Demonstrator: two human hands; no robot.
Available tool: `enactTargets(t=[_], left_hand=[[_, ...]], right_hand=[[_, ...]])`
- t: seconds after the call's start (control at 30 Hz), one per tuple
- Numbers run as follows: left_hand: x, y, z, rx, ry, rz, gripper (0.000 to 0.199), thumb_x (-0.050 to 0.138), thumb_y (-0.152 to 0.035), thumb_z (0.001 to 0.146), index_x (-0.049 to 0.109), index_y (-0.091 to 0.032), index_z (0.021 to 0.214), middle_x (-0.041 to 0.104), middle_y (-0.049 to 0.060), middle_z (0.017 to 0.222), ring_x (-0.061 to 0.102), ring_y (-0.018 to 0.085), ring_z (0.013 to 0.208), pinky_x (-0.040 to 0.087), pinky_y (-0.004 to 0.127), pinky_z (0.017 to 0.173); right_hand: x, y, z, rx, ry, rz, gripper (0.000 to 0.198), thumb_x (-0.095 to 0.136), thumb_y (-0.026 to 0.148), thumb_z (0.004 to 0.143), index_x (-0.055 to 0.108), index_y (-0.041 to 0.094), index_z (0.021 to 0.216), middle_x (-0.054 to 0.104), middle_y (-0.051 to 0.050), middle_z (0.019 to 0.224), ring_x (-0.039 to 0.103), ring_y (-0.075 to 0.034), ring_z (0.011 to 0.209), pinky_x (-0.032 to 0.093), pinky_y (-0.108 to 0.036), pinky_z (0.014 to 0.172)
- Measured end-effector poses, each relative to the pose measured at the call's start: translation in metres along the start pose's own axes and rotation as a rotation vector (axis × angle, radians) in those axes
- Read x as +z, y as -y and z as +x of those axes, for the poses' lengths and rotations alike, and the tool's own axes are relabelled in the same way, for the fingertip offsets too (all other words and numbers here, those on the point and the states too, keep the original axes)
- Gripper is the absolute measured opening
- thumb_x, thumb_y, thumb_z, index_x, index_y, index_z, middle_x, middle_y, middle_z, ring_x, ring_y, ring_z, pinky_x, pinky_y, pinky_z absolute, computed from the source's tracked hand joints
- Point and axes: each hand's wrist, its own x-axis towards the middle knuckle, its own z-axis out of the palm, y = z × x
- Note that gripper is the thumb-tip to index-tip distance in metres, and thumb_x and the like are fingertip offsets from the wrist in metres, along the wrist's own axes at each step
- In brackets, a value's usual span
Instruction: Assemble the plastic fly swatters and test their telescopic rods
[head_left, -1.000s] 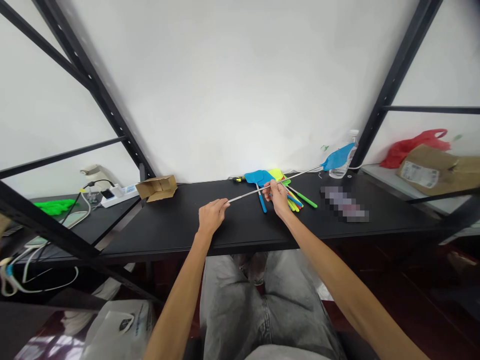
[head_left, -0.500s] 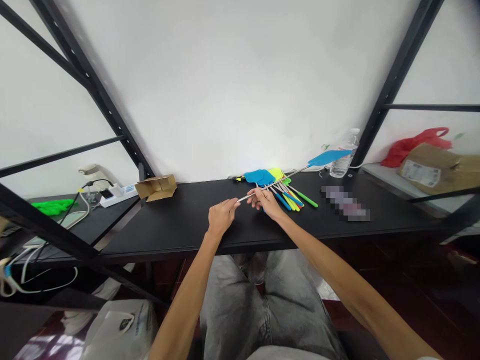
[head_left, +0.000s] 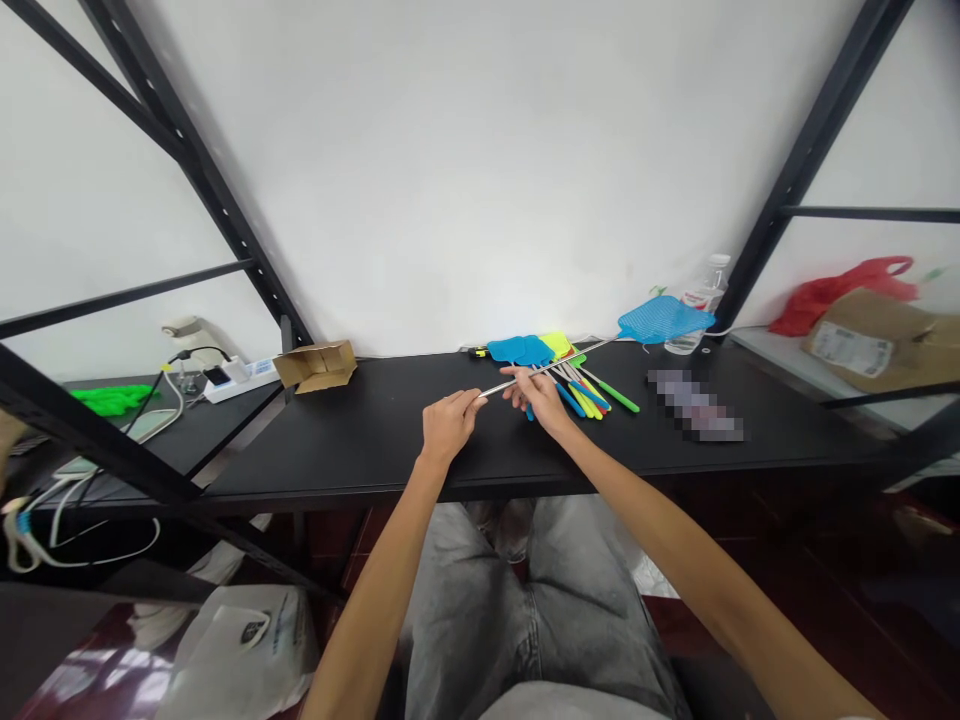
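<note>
A blue fly swatter (head_left: 664, 320) with a long thin metal rod slants up to the right above the black desk, its mesh head in front of the water bottle. My left hand (head_left: 450, 422) is closed around the near end of the rod; any handle there is hidden by the fingers. Farther along, my right hand (head_left: 536, 397) holds the rod loosely between thumb and fingers, palm turned partly up. Behind the right hand lies a pile of fly swatters (head_left: 529, 350), with blue and yellow heads to the left and blue, yellow and green handles fanned toward the right.
On the black desk (head_left: 360, 440) an open cardboard box (head_left: 319, 367) stands at left. A water bottle (head_left: 684, 342) is at the back right, near a pixelated item (head_left: 694, 405). A power strip (head_left: 240, 380) lies left; a red bag (head_left: 840, 290) and carton (head_left: 877, 335) sit right. Black posts flank the desk.
The swatter has turned about its rod, so its mesh head now shows broad instead of nearly edge-on. My right hand's fingers have shifted on the rod. The view has moved slightly.
</note>
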Motion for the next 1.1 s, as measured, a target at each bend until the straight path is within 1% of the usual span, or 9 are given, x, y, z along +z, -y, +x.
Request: enactTargets(t=[0.13,0.23,0.33,0.5,0.7,0.77,0.83,1.0,1.1], left_hand=[[-0.001,0.004,-0.001,-0.066,-0.03,0.022,0.038,0.044,-0.049,0.1,0.073,-0.026,0.105,0.076,0.004,0.096,0.068,0.016,0.084,0.038,0.025,0.066],[-0.001,0.004,-0.002,-0.075,-0.011,0.026,0.038,0.044,-0.05,0.1,0.074,-0.026,0.105,0.076,0.004,0.098,0.069,0.017,0.087,0.039,0.025,0.067],[-0.002,0.005,-0.002,-0.075,0.003,0.038,0.039,0.043,-0.05,0.1,0.074,-0.027,0.106,0.076,0.005,0.098,0.069,0.017,0.087,0.038,0.025,0.066],[-0.002,0.005,-0.003,-0.088,0.015,0.083,0.04,0.042,-0.051,0.1,0.074,-0.028,0.109,0.076,0.006,0.097,0.069,0.018,0.086,0.037,0.026,0.064],[-0.001,0.001,-0.002,-0.065,0.029,0.055,0.042,0.04,-0.051,0.1,0.074,-0.027,0.11,0.076,0.006,0.096,0.069,0.017,0.086,0.037,0.025,0.064],[-0.002,0.0,-0.002,-0.052,0.028,0.048,0.043,0.039,-0.051,0.101,0.074,-0.027,0.109,0.076,0.005,0.093,0.068,0.017,0.084,0.036,0.025,0.063],[-0.003,-0.001,-0.003,-0.05,0.03,0.051,0.043,0.039,-0.051,0.101,0.074,-0.027,0.109,0.075,0.005,0.09,0.068,0.017,0.082,0.034,0.026,0.062],[-0.003,-0.002,-0.002,-0.045,0.044,0.048,0.044,0.039,-0.052,0.101,0.074,-0.027,0.109,0.075,0.005,0.087,0.067,0.017,0.081,0.034,0.026,0.061],[-0.003,-0.003,-0.001,-0.049,0.032,0.027,0.044,0.039,-0.052,0.101,0.074,-0.026,0.109,0.076,0.005,0.092,0.068,0.017,0.083,0.036,0.025,0.063]], right_hand=[[-0.016,0.003,0.006,-0.04,-0.34,0.151,0.053,0.054,0.07,0.086,0.069,0.021,0.101,0.061,-0.001,0.066,0.049,-0.01,0.049,0.036,-0.022,0.042],[-0.023,0.002,0.009,-0.056,-0.428,0.202,0.049,0.061,0.068,0.082,0.067,0.021,0.092,0.057,0.002,0.063,0.046,-0.008,0.047,0.035,-0.022,0.04],[-0.024,0.0,0.009,-0.03,-0.401,0.187,0.045,0.068,0.065,0.079,0.065,0.021,0.084,0.061,0.0,0.068,0.049,-0.008,0.05,0.036,-0.022,0.042],[-0.022,-0.003,0.008,0.01,-0.367,0.105,0.045,0.069,0.064,0.077,0.066,0.02,0.084,0.066,-0.003,0.075,0.055,-0.011,0.057,0.038,-0.022,0.043],[-0.004,-0.003,0.002,0.005,-0.148,-0.046,0.045,0.064,0.063,0.082,0.073,0.019,0.085,0.066,-0.004,0.073,0.05,-0.011,0.051,0.041,-0.025,0.044],[0.0,-0.004,0.001,0.004,-0.104,-0.065,0.044,0.065,0.061,0.082,0.074,0.018,0.087,0.065,-0.003,0.07,0.048,-0.01,0.049,0.04,-0.025,0.044],[0.003,-0.004,0.0,0.004,-0.087,-0.074,0.042,0.066,0.06,0.082,0.075,0.019,0.088,0.065,-0.003,0.07,0.049,-0.01,0.049,0.039,-0.024,0.043],[0.006,0.001,-0.002,0.008,-0.05,-0.074,0.039,0.069,0.058,0.08,0.075,0.02,0.086,0.069,-0.005,0.08,0.051,-0.011,0.054,0.039,-0.024,0.043],[0.01,0.002,-0.003,0.013,-0.032,-0.088,0.039,0.069,0.057,0.079,0.075,0.021,0.093,0.068,-0.004,0.078,0.053,-0.013,0.059,0.039,-0.023,0.044]])
